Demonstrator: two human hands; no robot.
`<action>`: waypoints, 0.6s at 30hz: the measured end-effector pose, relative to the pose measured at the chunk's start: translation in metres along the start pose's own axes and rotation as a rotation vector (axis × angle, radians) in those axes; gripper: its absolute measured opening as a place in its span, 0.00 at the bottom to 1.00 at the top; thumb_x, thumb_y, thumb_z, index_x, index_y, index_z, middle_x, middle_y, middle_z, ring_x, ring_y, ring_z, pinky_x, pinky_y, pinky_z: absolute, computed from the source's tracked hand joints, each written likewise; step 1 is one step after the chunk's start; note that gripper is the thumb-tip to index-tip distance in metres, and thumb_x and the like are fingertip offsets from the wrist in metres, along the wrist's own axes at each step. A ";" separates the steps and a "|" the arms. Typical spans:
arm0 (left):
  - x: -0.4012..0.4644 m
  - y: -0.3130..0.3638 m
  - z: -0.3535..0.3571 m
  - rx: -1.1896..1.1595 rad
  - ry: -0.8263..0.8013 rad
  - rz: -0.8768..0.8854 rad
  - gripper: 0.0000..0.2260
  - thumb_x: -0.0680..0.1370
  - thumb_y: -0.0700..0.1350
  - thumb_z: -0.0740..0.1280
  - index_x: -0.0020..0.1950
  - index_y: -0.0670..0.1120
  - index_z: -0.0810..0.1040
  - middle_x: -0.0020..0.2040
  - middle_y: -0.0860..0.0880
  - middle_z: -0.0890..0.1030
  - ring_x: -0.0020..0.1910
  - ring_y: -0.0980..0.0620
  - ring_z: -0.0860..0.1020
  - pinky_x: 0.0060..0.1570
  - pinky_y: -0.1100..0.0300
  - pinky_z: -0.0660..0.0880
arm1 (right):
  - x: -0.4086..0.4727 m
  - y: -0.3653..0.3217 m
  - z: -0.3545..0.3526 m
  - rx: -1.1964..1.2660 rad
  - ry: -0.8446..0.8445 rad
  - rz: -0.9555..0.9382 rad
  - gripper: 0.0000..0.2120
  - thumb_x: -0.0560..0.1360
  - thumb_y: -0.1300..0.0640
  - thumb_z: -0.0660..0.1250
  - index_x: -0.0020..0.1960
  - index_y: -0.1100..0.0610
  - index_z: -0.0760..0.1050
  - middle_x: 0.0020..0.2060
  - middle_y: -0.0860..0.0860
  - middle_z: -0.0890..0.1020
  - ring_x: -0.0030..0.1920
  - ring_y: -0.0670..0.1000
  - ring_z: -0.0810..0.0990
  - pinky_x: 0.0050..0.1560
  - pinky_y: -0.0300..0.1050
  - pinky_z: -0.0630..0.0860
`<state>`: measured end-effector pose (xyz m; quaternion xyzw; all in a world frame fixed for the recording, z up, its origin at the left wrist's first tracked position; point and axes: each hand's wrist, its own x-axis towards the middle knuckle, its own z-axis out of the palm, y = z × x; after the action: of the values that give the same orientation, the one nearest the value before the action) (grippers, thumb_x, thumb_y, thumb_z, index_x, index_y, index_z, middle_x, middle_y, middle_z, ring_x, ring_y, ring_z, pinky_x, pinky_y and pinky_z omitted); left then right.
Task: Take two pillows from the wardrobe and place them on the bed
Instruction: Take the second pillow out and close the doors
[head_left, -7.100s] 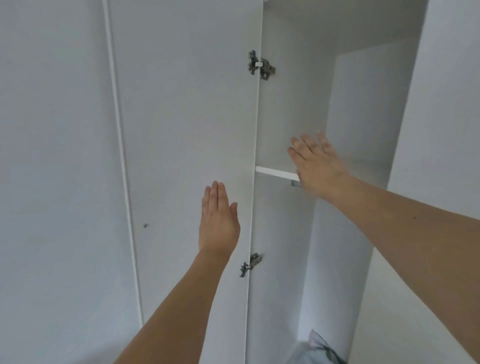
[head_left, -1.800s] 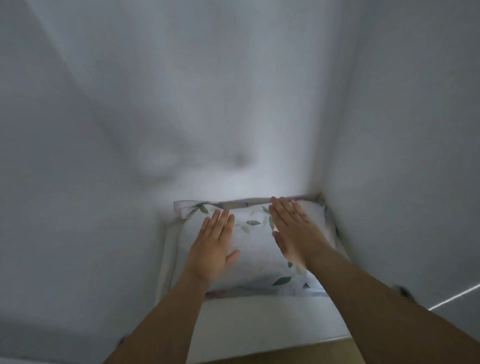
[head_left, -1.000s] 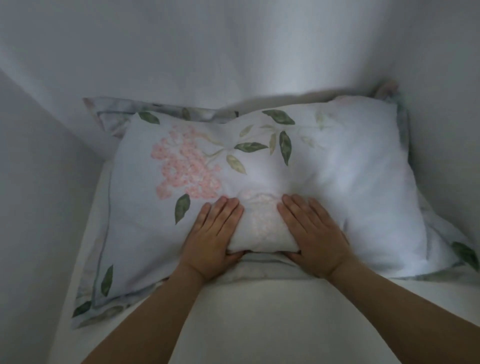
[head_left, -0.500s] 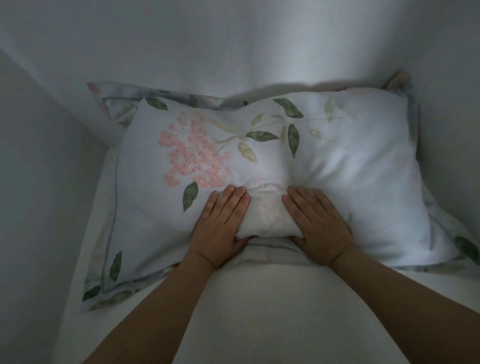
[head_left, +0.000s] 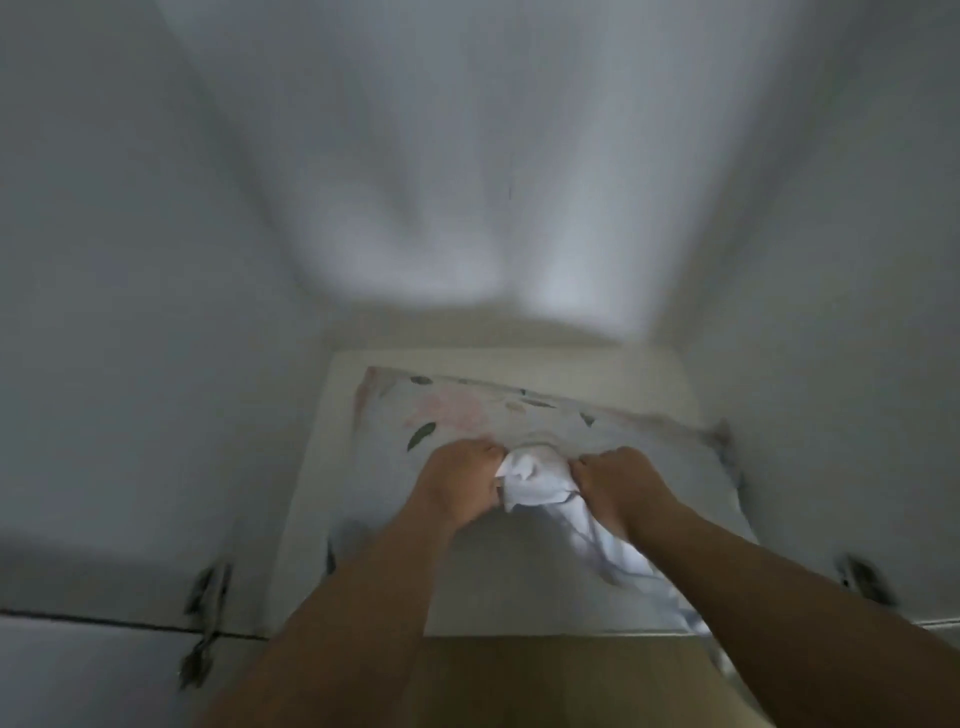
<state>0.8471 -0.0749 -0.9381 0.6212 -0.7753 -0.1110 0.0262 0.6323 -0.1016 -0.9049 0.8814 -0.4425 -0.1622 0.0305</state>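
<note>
My left hand (head_left: 460, 480) and right hand (head_left: 618, 480) bunch and grip the near edge of the white leaf-and-pink-flower print fabric pillow (head_left: 498, 423), lying on the white wardrobe floor (head_left: 332, 467). Risk: only loose cover is held, so it may slip or drag.

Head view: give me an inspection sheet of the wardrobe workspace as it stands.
Surface: white wardrobe floor, wooden room floor in front of it.
Job's things: floral pillow lies in the wardrobe, its near edge bunched up; a second pillow cannot be made out in the blur.
Clutter: nothing seen.
Hands: left hand and right hand each grip the pillow's bunched white fabric.
Cables: nothing seen.
Surroundings: white wardrobe walls; door hinge at left, another at right; frame blurred.
</note>
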 end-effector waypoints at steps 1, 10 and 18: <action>-0.006 0.010 -0.041 -0.008 0.020 -0.021 0.12 0.76 0.50 0.65 0.57 0.47 0.78 0.54 0.46 0.81 0.54 0.43 0.79 0.51 0.54 0.74 | -0.008 0.009 -0.041 0.006 -0.005 -0.008 0.08 0.75 0.54 0.60 0.50 0.52 0.77 0.46 0.50 0.84 0.47 0.56 0.83 0.43 0.41 0.69; -0.087 0.102 -0.411 0.005 0.032 0.026 0.07 0.77 0.44 0.62 0.50 0.42 0.77 0.46 0.43 0.82 0.45 0.41 0.79 0.40 0.57 0.66 | -0.131 0.078 -0.392 0.115 -0.065 -0.082 0.19 0.80 0.41 0.53 0.59 0.52 0.74 0.55 0.52 0.80 0.55 0.55 0.80 0.52 0.48 0.73; -0.179 0.208 -0.627 0.011 0.128 0.017 0.07 0.79 0.44 0.61 0.50 0.44 0.77 0.48 0.43 0.82 0.48 0.41 0.78 0.42 0.55 0.64 | -0.264 0.088 -0.588 0.329 0.057 -0.045 0.30 0.63 0.32 0.65 0.59 0.47 0.65 0.50 0.45 0.79 0.49 0.51 0.79 0.50 0.51 0.76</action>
<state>0.8005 0.0531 -0.2676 0.6207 -0.7778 -0.0666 0.0733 0.6017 0.0005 -0.2632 0.8884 -0.4422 -0.0632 -0.1054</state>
